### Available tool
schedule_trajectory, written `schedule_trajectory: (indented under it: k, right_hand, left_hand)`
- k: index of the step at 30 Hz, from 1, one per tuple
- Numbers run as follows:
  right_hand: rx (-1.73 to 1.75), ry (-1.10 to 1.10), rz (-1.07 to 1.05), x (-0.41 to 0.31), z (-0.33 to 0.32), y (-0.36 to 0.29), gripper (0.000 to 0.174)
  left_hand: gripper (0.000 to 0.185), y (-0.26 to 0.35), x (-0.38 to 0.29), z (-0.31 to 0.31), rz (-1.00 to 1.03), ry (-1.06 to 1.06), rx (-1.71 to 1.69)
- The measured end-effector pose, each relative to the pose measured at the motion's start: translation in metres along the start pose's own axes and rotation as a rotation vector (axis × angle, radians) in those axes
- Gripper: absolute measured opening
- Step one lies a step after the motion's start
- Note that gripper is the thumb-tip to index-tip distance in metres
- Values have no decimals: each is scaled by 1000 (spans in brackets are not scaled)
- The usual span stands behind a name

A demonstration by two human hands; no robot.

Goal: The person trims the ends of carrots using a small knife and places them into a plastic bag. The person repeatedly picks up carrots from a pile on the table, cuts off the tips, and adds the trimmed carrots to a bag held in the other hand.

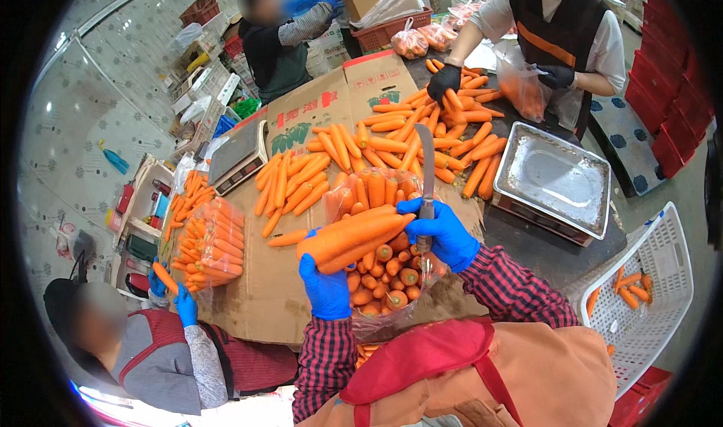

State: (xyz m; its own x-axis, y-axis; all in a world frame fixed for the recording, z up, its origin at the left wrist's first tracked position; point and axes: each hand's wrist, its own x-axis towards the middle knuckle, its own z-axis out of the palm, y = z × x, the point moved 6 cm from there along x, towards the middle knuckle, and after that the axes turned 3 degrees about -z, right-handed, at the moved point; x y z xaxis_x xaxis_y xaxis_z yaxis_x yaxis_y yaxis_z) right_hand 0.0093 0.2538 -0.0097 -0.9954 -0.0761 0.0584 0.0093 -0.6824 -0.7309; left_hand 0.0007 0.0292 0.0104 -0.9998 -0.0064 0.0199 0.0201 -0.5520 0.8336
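Note:
My left hand (pixel 327 288), in a blue glove, grips several large carrots (pixel 350 235) lying side by side, held above a clear plastic bag (pixel 370 322) packed with carrots. Their narrow ends reach my right hand (pixel 443 232), also in a blue glove, which is closed around the handle of a curved-blade knife (pixel 426 156) with its blade pointing up and away from me. In the bag, some carrots (pixel 397 299) show their stem ends towards me. Beyond it, a big heap of loose carrots (pixel 390 125) covers part of the cardboard (pixel 248 280) on the table.
A scale with a metal tray (pixel 553 173) stands at right, above a white basket (pixel 678 269) holding some carrots. Another scale (pixel 237 150) and a filled bag of carrots (pixel 212 246) are at left. Co-workers stand left and across; one's black-gloved hand (pixel 445 82) reaches into the heap.

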Motion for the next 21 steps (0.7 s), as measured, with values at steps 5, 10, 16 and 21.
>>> schedule_trajectory:
  k: [5,10,16,21]
  right_hand:
    - [75,21,-46,-8,1,-4,38]
    - [15,8,-32,-17,11,-6,37]
    - [-231,-9,-205,-23,29,-13,32]
    - [-153,33,-138,-21,34,-16,32]
  left_hand:
    - [71,-3,8,-1,-1,-82,-13]
    - [66,-33,20,-15,-216,-84,-190]
    - [60,-57,21,-6,-423,-179,-319]
    - [62,-70,19,-9,-547,-72,-261]
